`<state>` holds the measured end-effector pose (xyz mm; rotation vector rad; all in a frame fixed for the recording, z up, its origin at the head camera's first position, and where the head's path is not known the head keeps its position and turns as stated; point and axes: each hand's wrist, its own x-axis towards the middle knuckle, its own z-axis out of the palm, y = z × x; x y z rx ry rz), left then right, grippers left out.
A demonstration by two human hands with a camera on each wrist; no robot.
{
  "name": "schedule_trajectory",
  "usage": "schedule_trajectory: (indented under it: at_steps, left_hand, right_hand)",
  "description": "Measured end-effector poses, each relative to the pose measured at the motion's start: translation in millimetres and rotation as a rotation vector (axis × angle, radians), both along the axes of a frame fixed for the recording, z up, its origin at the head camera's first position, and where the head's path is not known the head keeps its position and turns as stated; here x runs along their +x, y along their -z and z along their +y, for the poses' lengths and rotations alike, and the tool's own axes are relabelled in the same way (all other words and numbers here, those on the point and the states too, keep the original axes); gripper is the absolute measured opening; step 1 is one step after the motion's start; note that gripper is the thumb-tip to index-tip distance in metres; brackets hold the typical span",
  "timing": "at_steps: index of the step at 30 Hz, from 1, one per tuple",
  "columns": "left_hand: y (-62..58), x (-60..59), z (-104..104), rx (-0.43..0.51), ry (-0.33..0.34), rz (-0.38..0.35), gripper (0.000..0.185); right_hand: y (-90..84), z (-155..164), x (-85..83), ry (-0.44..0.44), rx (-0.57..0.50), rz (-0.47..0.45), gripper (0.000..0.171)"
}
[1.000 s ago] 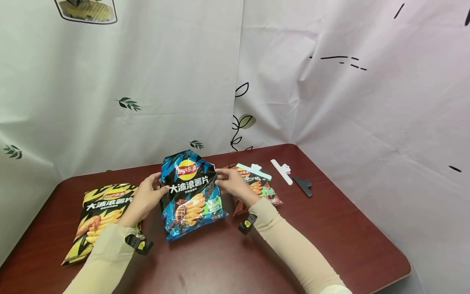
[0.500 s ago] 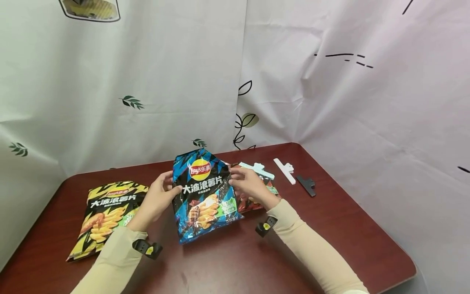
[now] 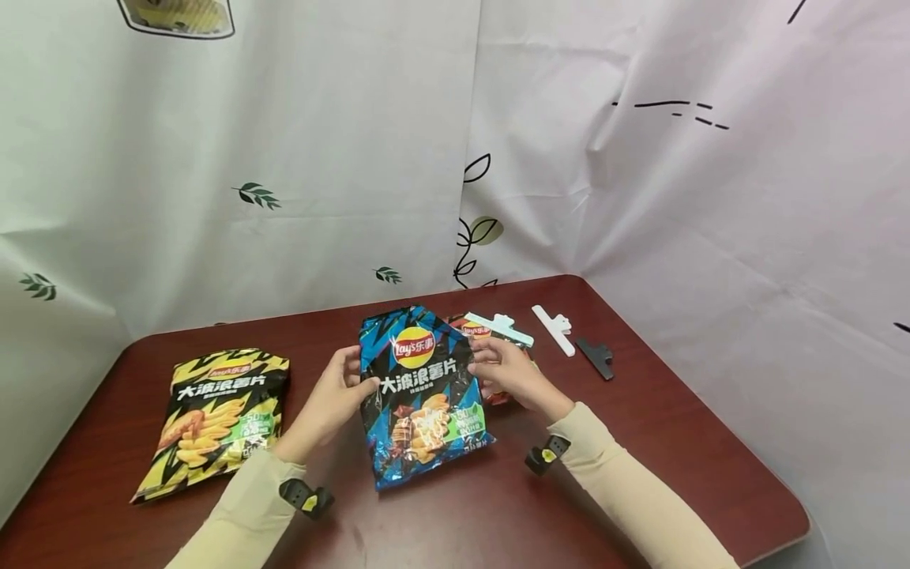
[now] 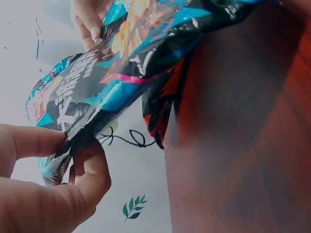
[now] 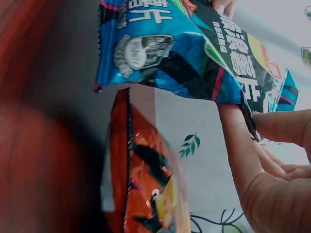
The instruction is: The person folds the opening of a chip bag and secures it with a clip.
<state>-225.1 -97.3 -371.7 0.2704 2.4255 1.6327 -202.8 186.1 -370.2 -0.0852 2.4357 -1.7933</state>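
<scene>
A blue and black Lay's chip bag (image 3: 419, 395) is held up by both hands, its front facing the head camera. My left hand (image 3: 334, 403) pinches its left edge between thumb and fingers, as the left wrist view shows on the bag's (image 4: 77, 97) crinkled side. On the opposite edge my right hand (image 3: 515, 375) pinches the bag (image 5: 160, 53); thumb and forefinger meet at that edge in the right wrist view. The bag's top looks folded back at the corners. Behind the right hand lies a red chip bag (image 3: 472, 325), partly hidden, with a pale clip (image 3: 501, 325) across its upper part.
A yellow and black chip bag (image 3: 216, 419) lies on the left of the dark red table (image 3: 455, 521). At the back right are a white clip (image 3: 554, 330) and a black clip (image 3: 596, 359). A white curtain (image 3: 341, 158) hangs behind the table.
Both hands have carried the blue bag to the right and slightly down in the head view, nearer the red bag. The view has shifted a little. The grip looks the same.
</scene>
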Motion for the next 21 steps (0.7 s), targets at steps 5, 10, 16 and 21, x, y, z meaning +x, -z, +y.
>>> schedule_trajectory:
  at_steps: [5,10,16,21]
  left_hand:
    - [4.0,3.4,7.1,0.005,0.006,-0.019,0.067]
    - [5.3,6.1,12.1,0.024,0.019,-0.033,0.067]
    - [7.4,8.6,15.3,0.042,0.017,-0.041,0.065]
    - [10.8,8.2,16.3,0.04,0.002,-0.045,0.065]
  right_hand:
    - [7.4,9.8,4.5,-0.016,-0.005,-0.001,0.044]
    - [14.3,16.1,7.7,-0.016,-0.015,-0.007,0.044]
    - [20.5,19.0,9.3,0.006,-0.025,-0.014,0.045]
    - [23.4,20.4,11.4,0.021,-0.027,-0.02,0.041]
